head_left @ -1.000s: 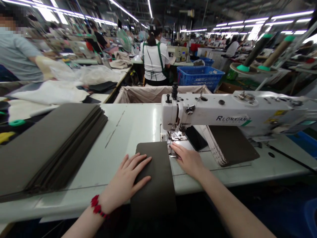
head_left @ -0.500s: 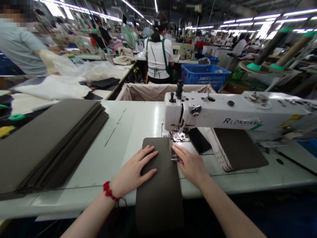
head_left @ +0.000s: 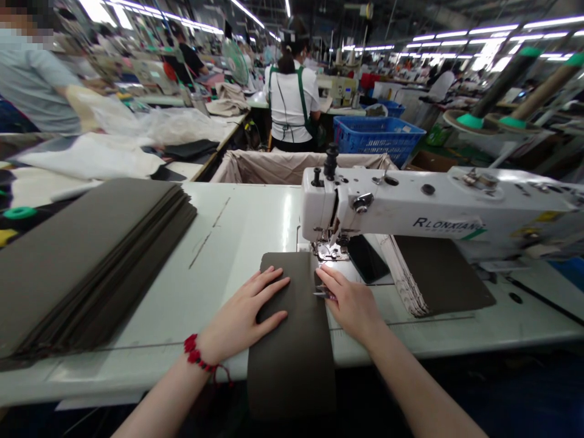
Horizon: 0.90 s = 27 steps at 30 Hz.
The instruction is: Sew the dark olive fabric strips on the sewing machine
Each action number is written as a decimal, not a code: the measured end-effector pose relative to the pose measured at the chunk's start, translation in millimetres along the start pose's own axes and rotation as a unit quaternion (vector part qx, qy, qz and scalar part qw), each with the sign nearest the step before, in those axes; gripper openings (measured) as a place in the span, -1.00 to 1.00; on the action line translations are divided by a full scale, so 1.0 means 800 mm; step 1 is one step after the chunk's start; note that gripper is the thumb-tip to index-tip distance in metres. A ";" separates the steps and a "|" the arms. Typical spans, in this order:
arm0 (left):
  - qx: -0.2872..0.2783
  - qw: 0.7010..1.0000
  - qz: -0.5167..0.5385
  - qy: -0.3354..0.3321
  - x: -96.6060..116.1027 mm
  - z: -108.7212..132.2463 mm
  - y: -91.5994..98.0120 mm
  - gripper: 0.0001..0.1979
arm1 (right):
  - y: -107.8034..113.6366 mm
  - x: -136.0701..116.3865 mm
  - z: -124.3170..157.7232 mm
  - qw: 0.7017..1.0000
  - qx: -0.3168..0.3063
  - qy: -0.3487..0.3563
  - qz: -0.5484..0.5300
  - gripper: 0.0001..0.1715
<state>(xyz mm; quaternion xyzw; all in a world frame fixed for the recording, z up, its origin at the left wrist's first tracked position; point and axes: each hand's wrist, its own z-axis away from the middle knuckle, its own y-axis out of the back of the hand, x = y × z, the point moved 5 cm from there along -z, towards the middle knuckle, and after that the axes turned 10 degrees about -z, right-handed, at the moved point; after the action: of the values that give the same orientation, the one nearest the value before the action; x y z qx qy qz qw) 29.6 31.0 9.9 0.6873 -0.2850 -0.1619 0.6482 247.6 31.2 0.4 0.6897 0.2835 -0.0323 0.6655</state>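
Observation:
A long dark olive-grey fabric panel [head_left: 292,347] lies under my hands, its far end beside the presser foot [head_left: 332,250] and its near end hanging over the table's front edge. My left hand [head_left: 249,310] rests flat on the panel's left part, fingers spread. At its right edge, my right hand [head_left: 351,301] presses with fingertips close together just in front of the presser foot. Small metal thread snips [head_left: 320,294] are tucked in that hand, with the blades pointing left and the handles mostly hidden. The white sewing machine [head_left: 387,201] stands over the panel's far right corner.
Left on the table lies a thick stack of dark panels [head_left: 100,243]. Right of the needle are a black phone [head_left: 367,258] and a smaller stack of folded pieces [head_left: 447,274]. Behind the table hang a beige cloth-lined bin [head_left: 269,167] and a blue crate [head_left: 378,137]. Co-workers sit beyond.
The view has shifted very slightly. Both hands keep the same pose on the fabric panel, and the thread snips stay in the right hand.

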 end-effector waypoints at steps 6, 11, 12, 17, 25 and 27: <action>0.006 1.000 0.012 0.002 -0.001 0.001 0.002 -0.44 | 0.001 -0.001 0.001 1.000 -0.006 -0.001 0.001 -0.42; -0.005 1.000 0.016 0.007 -0.002 0.001 0.001 -0.44 | 0.001 -0.001 -0.001 1.000 -0.014 -0.003 0.009 -0.39; -0.005 1.000 0.018 0.007 -0.002 0.001 0.002 -0.44 | 0.000 -0.001 -0.001 1.000 -0.014 -0.004 0.010 -0.38; 0.003 1.000 0.027 0.010 -0.002 0.001 0.004 -0.45 | 0.000 -0.001 0.000 1.000 -0.011 -0.006 0.007 -0.38; 0.003 0.999 0.034 0.019 -0.001 0.001 0.005 -0.46 | 0.001 -0.001 0.000 1.000 -0.009 -0.007 0.004 -0.39; 0.001 0.999 0.033 0.020 -0.001 0.001 0.005 -0.45 | 0.001 -0.001 0.000 1.000 -0.010 -0.009 0.004 -0.39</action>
<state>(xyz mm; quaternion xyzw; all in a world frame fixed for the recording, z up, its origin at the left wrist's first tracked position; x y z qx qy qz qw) 27.9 30.6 13.6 0.6810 -0.2946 -0.1263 0.6584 247.3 30.9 1.6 0.6836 0.2753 -0.0331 0.6751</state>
